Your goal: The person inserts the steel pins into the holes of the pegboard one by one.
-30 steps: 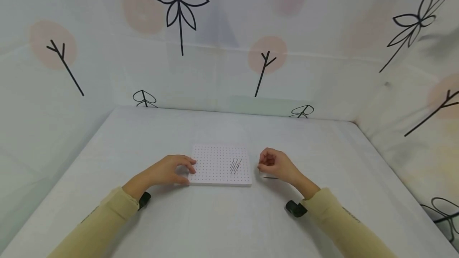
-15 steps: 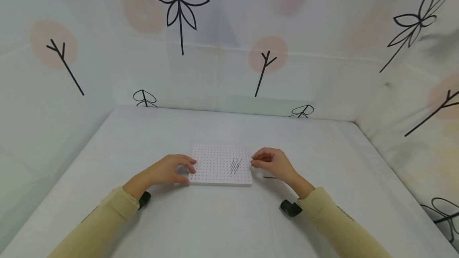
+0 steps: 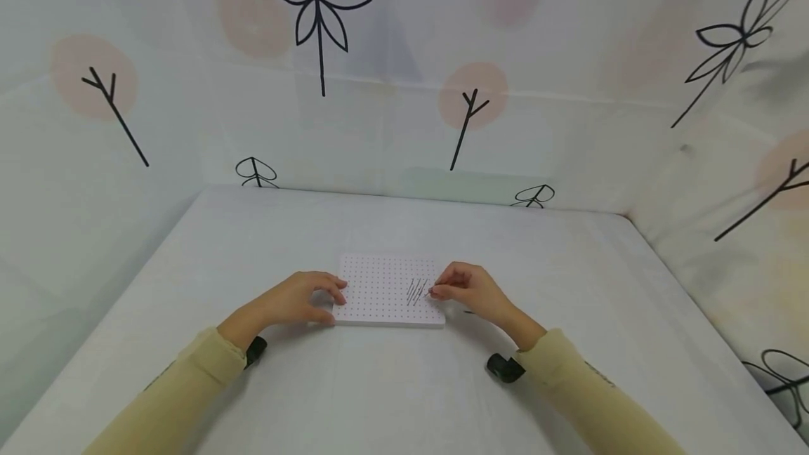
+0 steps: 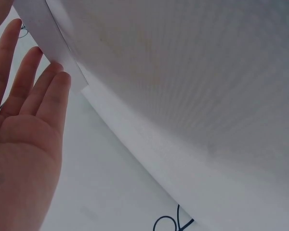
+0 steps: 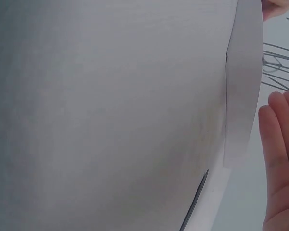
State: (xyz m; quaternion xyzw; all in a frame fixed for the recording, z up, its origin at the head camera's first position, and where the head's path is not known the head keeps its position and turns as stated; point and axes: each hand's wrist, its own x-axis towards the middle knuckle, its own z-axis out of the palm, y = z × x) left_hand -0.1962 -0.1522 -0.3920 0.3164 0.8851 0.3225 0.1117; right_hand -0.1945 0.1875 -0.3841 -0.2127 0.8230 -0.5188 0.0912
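A white board (image 3: 373,290) with rows of small holes lies on the table. Several thin dark metal rods (image 3: 414,291) stand in its right part, and show side-on in the right wrist view. My left hand (image 3: 297,299) rests at the board's left side, its fingers extended along the edge (image 4: 53,41). Over the board's right side, my right hand (image 3: 470,295) pinches a thin dark rod (image 5: 282,85) between thumb and fingertips, its end tilted close to the standing ones. Another dark rod (image 5: 195,199) lies on the table, partly hidden behind the right hand in the head view.
The white-covered table (image 3: 379,392) extends around the board. A white cloth backdrop (image 3: 392,139) with plant drawings stands behind it and at both sides. Dark wrist cameras (image 3: 505,368) sit under both yellowish sleeves (image 3: 588,385).
My right hand has moved left from beside the board to over its right side, carrying the rod toward the standing ones. The left hand has stayed in place.
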